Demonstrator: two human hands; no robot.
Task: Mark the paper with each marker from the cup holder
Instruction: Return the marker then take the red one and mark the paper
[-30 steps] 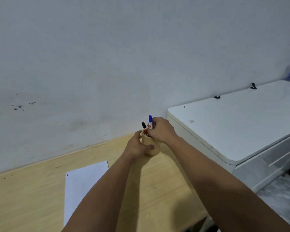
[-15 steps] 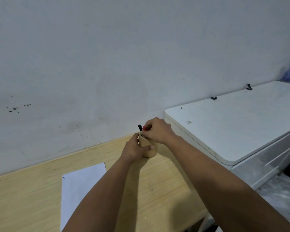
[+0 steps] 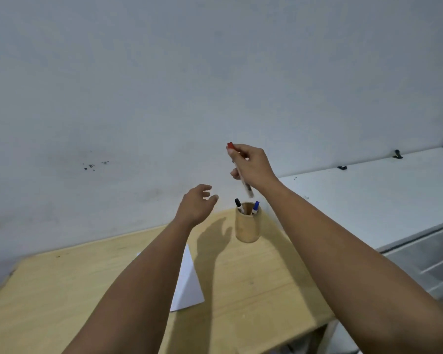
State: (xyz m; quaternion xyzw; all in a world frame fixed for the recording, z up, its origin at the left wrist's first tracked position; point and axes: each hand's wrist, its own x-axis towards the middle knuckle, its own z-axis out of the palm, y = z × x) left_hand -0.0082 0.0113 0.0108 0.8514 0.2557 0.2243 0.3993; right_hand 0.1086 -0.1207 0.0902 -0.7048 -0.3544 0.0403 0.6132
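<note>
Right hand (image 3: 252, 166) grips red marker (image 3: 241, 171) above cup holder (image 3: 248, 226).

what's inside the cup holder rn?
Two markers stand in the cup holder: a black-capped marker and a blue-capped marker. Only their tops show; the wall hides the rest.

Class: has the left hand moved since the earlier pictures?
Yes. The left hand has let go of the wooden cup and now hovers open, up and left of it.
</note>
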